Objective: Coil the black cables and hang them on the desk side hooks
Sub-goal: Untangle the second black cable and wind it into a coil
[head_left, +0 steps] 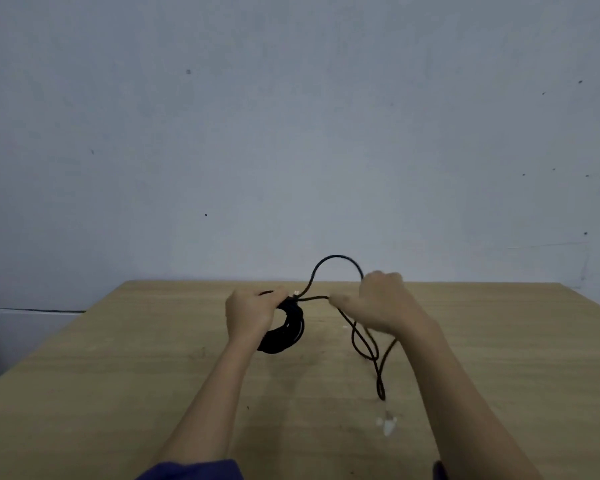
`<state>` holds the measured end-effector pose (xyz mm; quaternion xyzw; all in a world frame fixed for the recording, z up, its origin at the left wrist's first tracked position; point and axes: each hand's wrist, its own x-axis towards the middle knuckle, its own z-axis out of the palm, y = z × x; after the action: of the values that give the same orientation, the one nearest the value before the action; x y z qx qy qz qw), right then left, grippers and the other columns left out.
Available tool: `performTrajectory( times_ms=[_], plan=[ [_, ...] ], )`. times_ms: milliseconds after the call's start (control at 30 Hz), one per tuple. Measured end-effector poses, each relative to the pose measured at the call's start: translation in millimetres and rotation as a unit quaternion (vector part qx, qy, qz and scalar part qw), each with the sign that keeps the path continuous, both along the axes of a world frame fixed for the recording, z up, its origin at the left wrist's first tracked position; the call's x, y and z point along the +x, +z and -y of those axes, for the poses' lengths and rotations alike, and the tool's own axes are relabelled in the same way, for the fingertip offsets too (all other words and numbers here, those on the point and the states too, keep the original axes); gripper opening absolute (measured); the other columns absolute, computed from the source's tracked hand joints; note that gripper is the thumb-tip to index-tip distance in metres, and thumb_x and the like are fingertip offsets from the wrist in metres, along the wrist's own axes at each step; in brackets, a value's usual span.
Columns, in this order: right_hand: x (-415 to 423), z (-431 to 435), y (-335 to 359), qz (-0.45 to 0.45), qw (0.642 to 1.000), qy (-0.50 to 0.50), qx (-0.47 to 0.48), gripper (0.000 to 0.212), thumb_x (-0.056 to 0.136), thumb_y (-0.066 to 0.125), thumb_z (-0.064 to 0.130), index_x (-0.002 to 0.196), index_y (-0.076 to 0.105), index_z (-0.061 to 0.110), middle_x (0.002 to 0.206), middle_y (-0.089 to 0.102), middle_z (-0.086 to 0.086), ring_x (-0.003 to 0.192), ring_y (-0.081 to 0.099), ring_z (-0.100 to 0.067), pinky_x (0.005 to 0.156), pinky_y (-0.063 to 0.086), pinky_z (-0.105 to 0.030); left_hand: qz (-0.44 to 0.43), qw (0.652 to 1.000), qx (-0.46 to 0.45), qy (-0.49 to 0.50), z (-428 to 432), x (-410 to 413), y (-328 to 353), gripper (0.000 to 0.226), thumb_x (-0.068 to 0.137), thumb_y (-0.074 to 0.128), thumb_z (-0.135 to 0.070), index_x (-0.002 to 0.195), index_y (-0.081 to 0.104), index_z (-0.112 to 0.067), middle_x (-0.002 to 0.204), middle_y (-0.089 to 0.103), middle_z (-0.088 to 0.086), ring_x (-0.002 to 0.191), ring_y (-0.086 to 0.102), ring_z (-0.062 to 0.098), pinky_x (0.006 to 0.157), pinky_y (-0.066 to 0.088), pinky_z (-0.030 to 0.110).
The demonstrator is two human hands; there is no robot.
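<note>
We're most of the way through coiling one black cable (284, 336). Our left hand (253, 313) grips the wound bundle just over the desk (118, 375), and our right hand (378, 303) is curled round the loose strand, making another loop. There's a short tail (362, 341) left. No hooks in view, so hanging's not started.

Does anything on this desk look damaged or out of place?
Little stands out. A white patch marks the wooden desk near the hanging loop of the black cable; chip or scrap, I cannot tell. The wall has dark specks.
</note>
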<state>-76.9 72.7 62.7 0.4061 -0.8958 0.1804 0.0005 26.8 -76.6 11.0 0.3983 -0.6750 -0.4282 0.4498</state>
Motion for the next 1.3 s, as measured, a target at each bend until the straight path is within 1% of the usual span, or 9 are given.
performTrajectory(
  times_ms=[133,233,333,467,600,700,800,1033,1300],
  plan=[
    [10,-1,31,-0.077,0.990,-0.115,0.020,0.071,0.083,0.050,0.059,0.127,0.048,0.003,0.148,0.019,-0.031,0.137,0.014,-0.046,0.114,0.015,-0.052,0.068,0.994,-0.077,-0.034,-11,-4,1,0.048,0.063,0.074,-0.032,0.039,0.039,-0.011,0.033,0.025,-0.005,0.042,0.026,0.015,0.047,0.022,0.025],
    [17,11,32,-0.001,0.978,0.102,-0.180,0.067,0.091,0.049,0.049,0.142,0.032,0.009,0.154,0.022,-0.006,0.145,0.002,-0.021,0.115,0.012,-0.037,0.109,0.986,-0.120,-0.047,-20,-8,3,0.051,0.067,0.072,-0.031,0.039,0.033,-0.013,0.030,0.022,-0.002,0.041,0.024,0.014,0.045,0.020,0.026],
    [28,25,7,0.186,0.921,0.231,-0.251,0.065,0.084,0.050,0.058,0.134,0.048,0.017,0.145,0.042,0.006,0.143,0.008,-0.001,0.110,0.019,-0.027,0.116,0.982,-0.123,-0.087,-29,-11,7,0.039,0.070,0.065,-0.030,0.043,0.045,-0.010,0.037,0.038,-0.004,0.044,0.036,0.015,0.047,0.028,0.028],
    [26,34,-33,0.258,0.891,0.229,-0.296,0.069,0.071,0.067,0.058,0.127,0.052,0.020,0.125,0.060,0.001,0.128,0.046,-0.008,0.097,0.038,-0.014,0.038,0.992,-0.057,-0.110,-34,-12,15,0.038,0.076,0.063,-0.019,0.040,0.052,-0.015,0.044,0.045,0.002,0.045,0.037,0.014,0.046,0.031,0.024],
    [18,36,-55,0.322,0.857,0.197,-0.351,0.074,0.047,0.080,0.051,0.112,0.058,0.025,0.106,0.066,0.006,0.102,0.062,-0.008,0.089,0.049,-0.027,-0.129,0.980,0.131,-0.077,-31,-11,25,0.042,0.085,0.058,-0.028,0.051,0.046,-0.006,0.047,0.040,0.008,0.035,0.033,0.016,0.039,0.026,0.019],
    [21,37,-66,0.364,0.809,0.225,-0.402,0.054,0.054,0.083,0.037,0.101,0.069,0.017,0.107,0.069,-0.005,0.105,0.064,-0.018,0.092,0.050,-0.036,-0.123,0.983,0.100,-0.088,-31,-13,35,0.040,0.088,0.054,-0.027,0.056,0.040,-0.007,0.054,0.036,0.010,0.038,0.030,0.019,0.041,0.025,0.022],
    [19,32,-59,0.340,0.815,0.239,-0.404,0.050,0.057,0.080,0.039,0.102,0.069,0.019,0.105,0.071,0.001,0.104,0.064,-0.010,0.087,0.048,-0.020,-0.117,0.984,0.108,-0.077,-35,-14,38,0.029,0.084,0.055,-0.020,0.060,0.047,-0.004,0.060,0.039,0.013,0.051,0.031,0.021,0.048,0.026,0.028],
    [9,29,-40,0.288,0.861,0.234,-0.347,0.077,0.043,0.084,0.046,0.111,0.062,0.017,0.108,0.069,0.005,0.104,0.063,-0.006,0.093,0.048,-0.025,-0.071,0.986,0.110,-0.105,-35,-16,27,0.035,0.081,0.055,-0.015,0.050,0.044,-0.004,0.045,0.038,0.006,0.044,0.032,0.021,0.047,0.027,0.027],
    [24,26,-40,0.396,0.767,0.200,-0.464,0.013,0.073,0.072,-0.001,0.081,0.070,0.008,0.063,0.065,-0.003,0.057,0.059,-0.012,0.056,0.044,-0.018,-0.213,0.947,0.222,-0.088,-44,-30,32,0.017,0.094,0.037,-0.025,0.103,0.041,-0.011,0.073,0.040,0.008,0.050,0.038,0.019,0.043,0.027,0.023]
  ],
)
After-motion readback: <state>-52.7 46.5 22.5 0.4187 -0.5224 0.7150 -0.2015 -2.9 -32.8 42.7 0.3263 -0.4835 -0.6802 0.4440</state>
